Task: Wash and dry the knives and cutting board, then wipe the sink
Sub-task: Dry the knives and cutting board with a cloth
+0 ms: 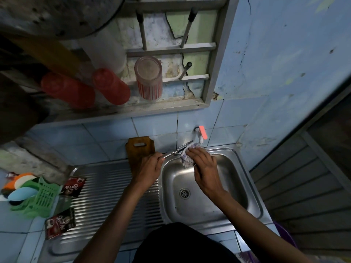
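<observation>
Drying a knife (177, 150) over the back rim of the sink (252, 188), just under the tap (199, 134). Left hand (150, 167) gripping the handle; right hand (204, 168) pinching a checked cloth (187, 157) around the blade. Likely handling as light, stiff and slick when wet, sharp along one edge; safest taken by the handle, cloth folding over the spine. Leaning against the tiled wall close behind, the cutting board (140, 149); open room lying toward the basin and ribbed drainboard (106, 196).
</observation>
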